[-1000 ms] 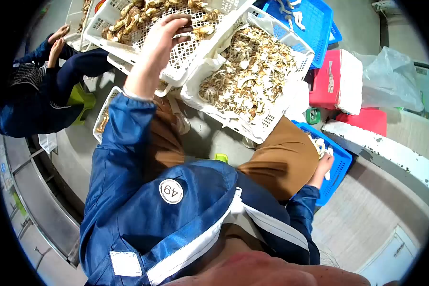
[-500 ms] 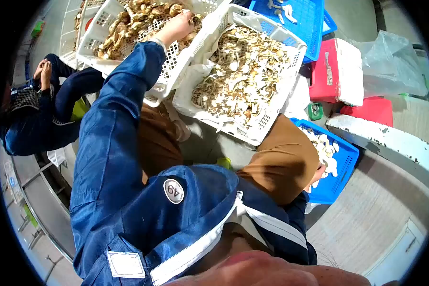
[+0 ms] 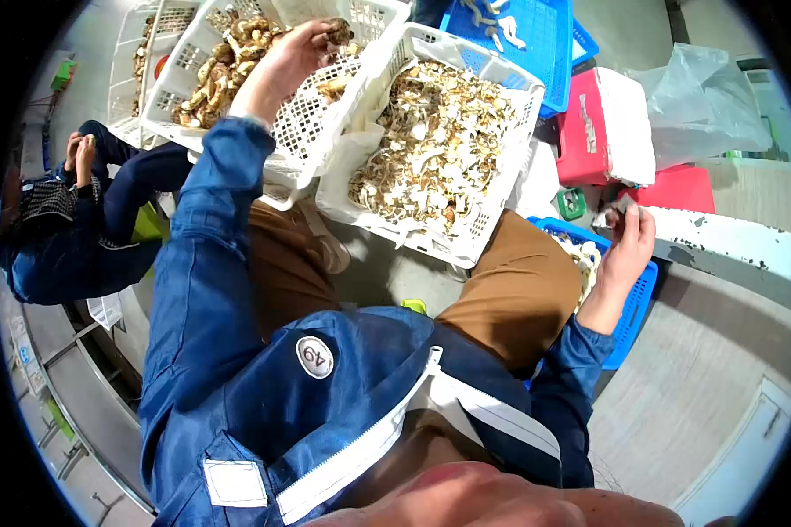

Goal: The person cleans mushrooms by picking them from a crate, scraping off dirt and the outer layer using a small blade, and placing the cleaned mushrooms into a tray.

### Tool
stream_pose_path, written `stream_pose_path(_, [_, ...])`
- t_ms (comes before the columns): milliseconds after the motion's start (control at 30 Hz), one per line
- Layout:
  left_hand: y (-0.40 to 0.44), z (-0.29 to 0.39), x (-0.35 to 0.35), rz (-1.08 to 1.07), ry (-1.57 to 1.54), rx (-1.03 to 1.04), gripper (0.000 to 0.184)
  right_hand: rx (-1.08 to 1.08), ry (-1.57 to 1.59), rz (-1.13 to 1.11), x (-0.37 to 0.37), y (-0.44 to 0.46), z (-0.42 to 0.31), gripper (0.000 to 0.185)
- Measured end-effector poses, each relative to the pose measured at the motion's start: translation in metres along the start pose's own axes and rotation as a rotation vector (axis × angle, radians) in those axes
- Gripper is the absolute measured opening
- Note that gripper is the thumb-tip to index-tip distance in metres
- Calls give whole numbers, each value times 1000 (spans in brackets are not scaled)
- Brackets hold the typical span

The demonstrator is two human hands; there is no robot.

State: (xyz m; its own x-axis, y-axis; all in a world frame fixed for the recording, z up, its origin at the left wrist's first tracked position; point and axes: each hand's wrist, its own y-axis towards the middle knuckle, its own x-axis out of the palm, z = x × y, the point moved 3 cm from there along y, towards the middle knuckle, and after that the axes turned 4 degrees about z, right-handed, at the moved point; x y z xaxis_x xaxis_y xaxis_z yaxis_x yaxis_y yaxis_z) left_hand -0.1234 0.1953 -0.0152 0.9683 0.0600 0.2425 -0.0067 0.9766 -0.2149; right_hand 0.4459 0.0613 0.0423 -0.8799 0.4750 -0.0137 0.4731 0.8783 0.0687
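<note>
Over the white crate (image 3: pixel 174 66) of brown mushrooms (image 3: pixel 228 66), my left hand (image 3: pixel 290 66) is closed on a brown mushroom (image 3: pixel 338 33). My right hand (image 3: pixel 625 250) is raised above a blue basket (image 3: pixel 637 303) beside my knee. Its fingers pinch a small pale and dark item (image 3: pixel 619 209), too small to name. Pale mushroom pieces (image 3: pixel 586 256) lie in that basket, partly hidden by the hand. Between my hands, a second white crate (image 3: pixel 523 132) holds a heap of sliced scraps (image 3: pixel 439 140).
Another person (image 3: pixel 79 211) sits at the left, hands together. Blue trays (image 3: pixel 536 44) with pale pieces stand at the top. On the right are a red and white box (image 3: pixel 606 127), a clear plastic bag (image 3: pixel 707 105), a small green container (image 3: pixel 572 204) and a chipped white ledge (image 3: pixel 720 241).
My left hand has lifted from the brown mushrooms with one in its fingers. My right hand has risen from the blue basket, bringing up the small item. The view has shifted slightly.
</note>
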Motion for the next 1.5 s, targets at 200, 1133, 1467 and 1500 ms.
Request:
stream_pose_path(200, [-123,37,101,-347,-578,7,44,-72,190,-405,119,-29,-73,15])
stream_pose_path(1133, [-149,-14,129,-107,-298,-28,58,33,32,-720,230,-78,-23,11])
stream_pose_path(1467, [-208,103,-37,389,-426,635,24,-8,-25,-766,247,-84,3,11])
stream_pose_path(1500, [-217,95,-59,592,-459,598,22,-7,-38,-785,250,-87,1,11])
